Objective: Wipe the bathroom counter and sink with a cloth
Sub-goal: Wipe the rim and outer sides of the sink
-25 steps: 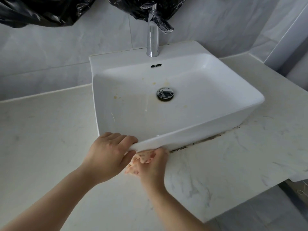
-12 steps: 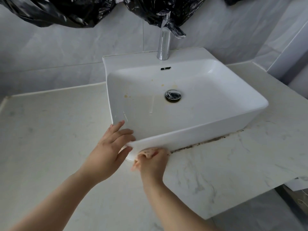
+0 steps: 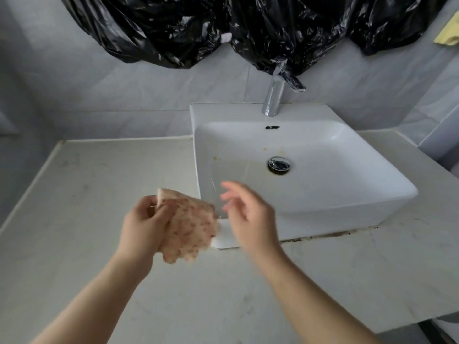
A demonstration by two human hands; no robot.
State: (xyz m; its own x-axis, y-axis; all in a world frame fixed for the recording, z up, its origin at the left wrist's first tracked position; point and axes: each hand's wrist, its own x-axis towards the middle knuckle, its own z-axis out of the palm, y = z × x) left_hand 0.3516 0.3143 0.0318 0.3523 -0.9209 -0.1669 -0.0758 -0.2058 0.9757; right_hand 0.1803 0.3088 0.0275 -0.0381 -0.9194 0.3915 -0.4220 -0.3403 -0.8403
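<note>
Head view: both bare hands are up in front of the sink's near left corner, above the counter [image 3: 99, 184].

Left hand [image 3: 142, 228] grips the cloth [image 3: 190, 230]. Its fingers and thumb are curled round the cloth's upper left edge. The cloth is pinkish-beige with darker speckles and crumpled. It hangs down from that hand, off the counter, and its right side overlaps the sink's [image 3: 335, 219] near left corner in the frame.

Right hand [image 3: 250, 218] is motion-blurred. Its fingers are spread and only loosely bent, and it holds nothing. It is raised over the sink's near left rim, with the fingertips just beside the cloth's right edge. Cannot tell through the blur whether they touch the cloth.

The sink is a white rectangular vessel basin that sits on the pale marbled counter. A chrome drain [image 3: 279, 165] is in the basin floor, with small yellowish spots [image 3: 215, 158] on the floor to its left. A dark grime line [image 3: 330, 235] runs along the joint where the sink base meets the counter. A chrome faucet [image 3: 273, 99] stands at the back rim.

Black plastic bags [image 3: 198, 28] hang on the grey tiled wall [image 3: 99, 95] above, and one bag's tip reaches the faucet top. A yellow item [image 3: 449, 33] is at the top right edge, too cropped to identify.
</note>
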